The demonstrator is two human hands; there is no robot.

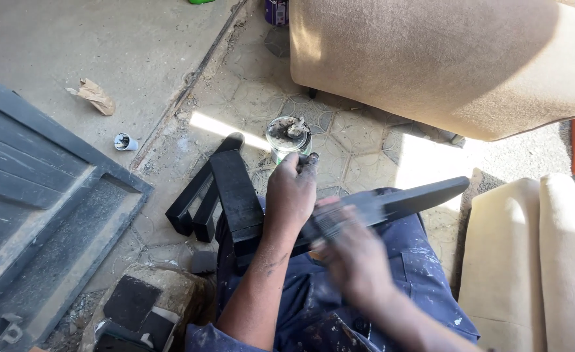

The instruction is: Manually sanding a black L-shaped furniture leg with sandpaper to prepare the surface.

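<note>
From the head camera, you have a black wooden frame [238,195] lying across your lap, on your paint-speckled blue trousers [418,261]. It is dark and matt all over. One long bar of it reaches out to the right and ends in a slanted tip, lit by the sun; several shorter bars stick out to the left, over the tiled floor [359,146].

Your left hand [292,193] sits on top of the frame near its middle. The fingers are curled down and closed around the wood, gripping it, and the fingertips are smeared black.

Your right hand [353,254] is just to the right of it, over the long bar. It is blurred, so you cannot tell how far its fingers are open or whether they hold anything. It seems to touch the bar where faint streaks show on the wood.

Just beyond your left hand, farther away on the floor, stands a small open tin [288,137] with a dirty rim and something resting across its top.

A tan sofa [444,58] fills the far right. A dark panelled door [33,195] lies flat on the left. A crumpled paper [95,96] sits on the concrete beyond the door.
</note>
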